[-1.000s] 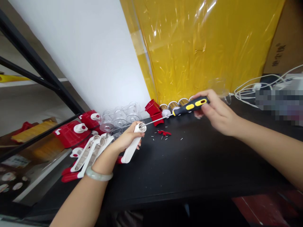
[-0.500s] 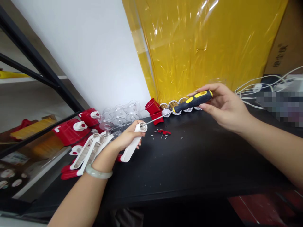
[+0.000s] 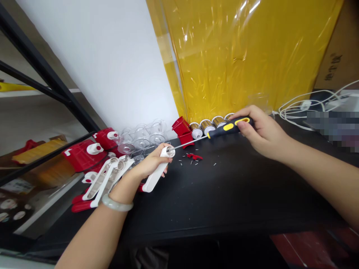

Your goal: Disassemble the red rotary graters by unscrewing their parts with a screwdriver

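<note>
My left hand (image 3: 151, 162) is wrapped round a white crank handle (image 3: 155, 177) with a red grip at its lower end. In my right hand (image 3: 260, 129) is a screwdriver (image 3: 228, 127) with a black and yellow grip. Its long shaft slants down to the left, and the tip is inside the round socket at the crank handle's upper end; the very tip is hidden. Below the shaft, a small red plastic piece (image 3: 194, 157) lies on the black table (image 3: 224, 198) among several tiny metal pins.
Left of my left hand lie more white crank handles (image 3: 105, 183) and red housings (image 3: 81, 155). Clear plastic cups (image 3: 141, 136), a red hopper part (image 3: 182, 130) and metal grater drums (image 3: 207, 128) line the back. White cables (image 3: 294, 108) coil at right.
The screwdriver grip has dropped slightly and shifted a little right, its tip staying in the socket. My right fingers have closed further round the grip; my left hand has barely moved.
</note>
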A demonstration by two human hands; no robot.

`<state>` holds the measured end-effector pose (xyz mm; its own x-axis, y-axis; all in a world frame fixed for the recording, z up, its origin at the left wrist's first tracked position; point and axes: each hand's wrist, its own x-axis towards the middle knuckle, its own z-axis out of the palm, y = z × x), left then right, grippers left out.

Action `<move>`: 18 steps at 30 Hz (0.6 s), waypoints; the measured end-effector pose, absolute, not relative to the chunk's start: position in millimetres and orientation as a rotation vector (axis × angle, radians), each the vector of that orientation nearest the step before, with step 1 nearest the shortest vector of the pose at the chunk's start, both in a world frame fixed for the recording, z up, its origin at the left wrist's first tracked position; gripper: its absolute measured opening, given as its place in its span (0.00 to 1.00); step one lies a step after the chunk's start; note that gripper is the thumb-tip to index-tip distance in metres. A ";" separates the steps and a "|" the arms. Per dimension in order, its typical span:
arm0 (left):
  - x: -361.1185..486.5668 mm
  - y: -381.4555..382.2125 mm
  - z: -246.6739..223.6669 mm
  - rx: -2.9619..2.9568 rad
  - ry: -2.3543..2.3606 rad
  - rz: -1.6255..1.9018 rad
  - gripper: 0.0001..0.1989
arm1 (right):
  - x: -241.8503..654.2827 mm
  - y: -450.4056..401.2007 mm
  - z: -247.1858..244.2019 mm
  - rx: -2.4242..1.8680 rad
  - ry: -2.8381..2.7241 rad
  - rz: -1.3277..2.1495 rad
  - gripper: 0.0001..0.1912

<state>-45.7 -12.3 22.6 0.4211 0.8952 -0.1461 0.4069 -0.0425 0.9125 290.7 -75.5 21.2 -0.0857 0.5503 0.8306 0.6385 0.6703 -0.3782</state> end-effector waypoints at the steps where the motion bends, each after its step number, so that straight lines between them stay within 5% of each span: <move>1: -46.0 -12.4 23.0 1.645 1.166 0.596 0.25 | 290.5 -74.2 20.7 -0.907 -1.732 -0.067 0.13; 10: -48.4 -11.9 26.9 1.622 1.221 0.632 0.24 | 279.0 -84.9 30.7 -0.682 -1.697 0.347 0.17; 18: -45.5 -14.6 27.4 1.629 1.188 0.633 0.25 | 277.7 -80.5 16.4 -0.886 -1.652 0.288 0.20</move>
<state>-45.5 -14.6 27.4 0.3846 0.9137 -0.1312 0.4003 -0.0371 0.9156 277.7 -80.5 16.4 -0.0324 0.6809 0.7316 0.3933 0.6817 -0.6170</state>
